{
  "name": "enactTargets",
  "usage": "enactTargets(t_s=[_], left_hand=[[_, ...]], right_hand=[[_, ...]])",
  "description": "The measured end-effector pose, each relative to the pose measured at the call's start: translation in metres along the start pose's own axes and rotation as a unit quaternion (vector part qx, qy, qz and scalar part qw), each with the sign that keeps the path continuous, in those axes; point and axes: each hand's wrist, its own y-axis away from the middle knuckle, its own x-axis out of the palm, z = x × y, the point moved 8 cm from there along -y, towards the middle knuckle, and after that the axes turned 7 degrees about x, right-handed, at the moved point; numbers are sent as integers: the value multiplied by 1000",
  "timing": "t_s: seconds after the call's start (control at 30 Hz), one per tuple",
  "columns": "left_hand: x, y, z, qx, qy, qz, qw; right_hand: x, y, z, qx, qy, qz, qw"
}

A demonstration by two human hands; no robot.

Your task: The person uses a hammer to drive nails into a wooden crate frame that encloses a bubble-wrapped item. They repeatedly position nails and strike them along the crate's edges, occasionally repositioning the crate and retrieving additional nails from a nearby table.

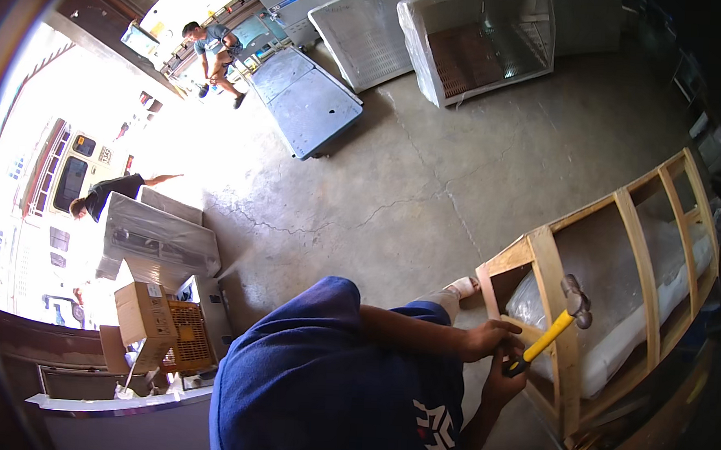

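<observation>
My right hand is closed round the dark grip of a hammer. Its yellow handle slants up to a metal head, which is over a slat of a wooden crate frame. Just above that grip, my left hand is closed with its fingers drawn together; what they hold, if anything, is hidden. Inside the crate lies a bulky thing wrapped in clear plastic.
A blue platform cart stands at the back, beside plastic-wrapped panels and a wrapped open cabinet. Wrapped boxes, a cardboard box and an orange crate are at left. Two other people are farther off.
</observation>
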Motion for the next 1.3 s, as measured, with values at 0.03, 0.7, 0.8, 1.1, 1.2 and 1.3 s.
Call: enactTargets(t_s=[0.03,0.7,0.8,1.1,1.2,1.3], left_hand=[[2,-4,-10,0,18,-15,1000],[83,-56,-62,151,-360,206,897],[95,-53,-77,225,-429,244,840],[118,-78,-7,-94,-233,163,954],[112,-82,13,-113,-212,102,965],[106,-81,30,-106,-160,38,981]], right_hand=[[9,-9,5,-7,10,22,1000],[-29,-65,49,255,-3,-61,965],[-57,-61,17,186,60,-64,979],[-100,-56,10,265,-92,-85,956],[-114,-58,6,207,-102,-51,972],[-124,-64,-7,184,-72,-40,979]])
